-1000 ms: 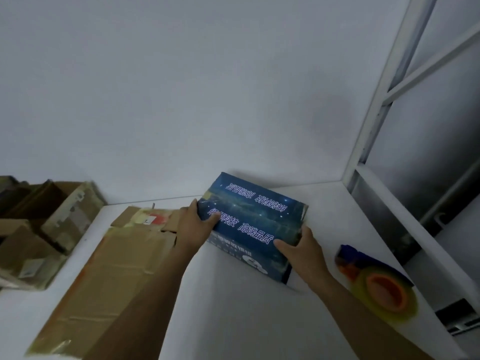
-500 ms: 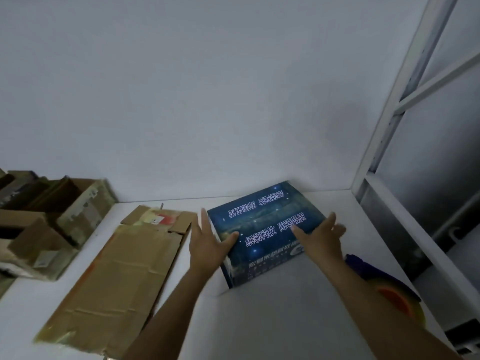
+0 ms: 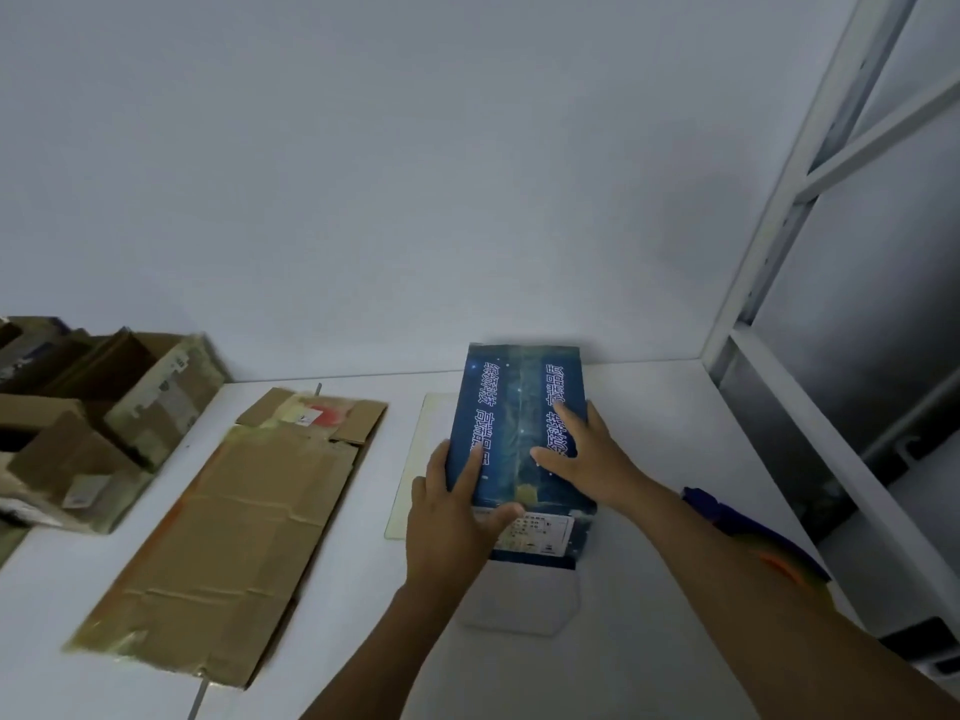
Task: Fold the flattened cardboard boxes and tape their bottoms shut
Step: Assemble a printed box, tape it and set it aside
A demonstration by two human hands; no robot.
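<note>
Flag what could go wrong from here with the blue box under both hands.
The blue box has its top seam held down only by the right hand, fingers flat, and the left hand gripping the near corner; easing off may let it spring open. The tape dispenser lies half hidden behind the right forearm, so reaching for it frees one hand and the box could shift.

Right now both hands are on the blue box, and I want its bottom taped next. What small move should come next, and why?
Probably lift the right hand off the blue box and reach for the tape dispenser just right of that forearm. The left hand grips the near left corner, so it can steady the box alone, and the middle seam faces up.
</note>
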